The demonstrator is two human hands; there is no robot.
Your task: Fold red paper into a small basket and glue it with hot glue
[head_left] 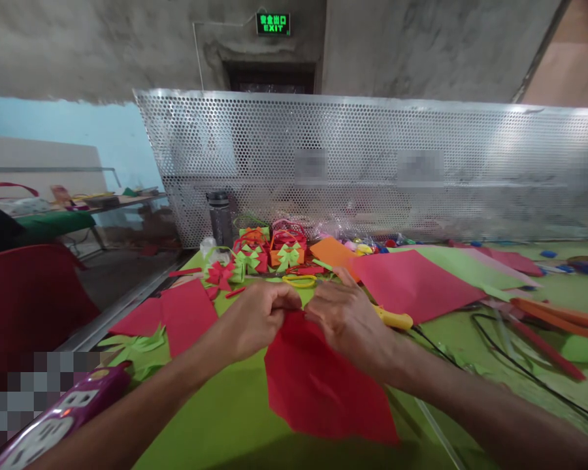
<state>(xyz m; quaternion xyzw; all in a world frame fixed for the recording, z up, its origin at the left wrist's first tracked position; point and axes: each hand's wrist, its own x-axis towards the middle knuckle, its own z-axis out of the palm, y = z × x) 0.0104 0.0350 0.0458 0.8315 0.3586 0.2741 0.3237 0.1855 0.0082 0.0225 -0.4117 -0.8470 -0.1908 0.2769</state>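
Observation:
A dark red sheet (323,385) hangs down over the green tabletop (210,418), its top edge pinched between both hands. On the left of that edge, my left hand (262,320) has its thumb and fingers closed on the sheet. Close beside it, my right hand (345,316) grips the sheet too, with one finger raised. The fingertips nearly meet at the sheet's top. Behind my right wrist lies a yellow-handled tool (393,318) with a black cord. Yellow scissor handles (298,281) rest just beyond the hands.
Small red and orange baskets with green bows (288,256) stand behind, near a dark bottle (220,219). Red sheets (189,316) lie left, a larger one (416,284) right. A purple power strip (73,411) is at the left edge. A perforated metal panel (274,143) closes the back.

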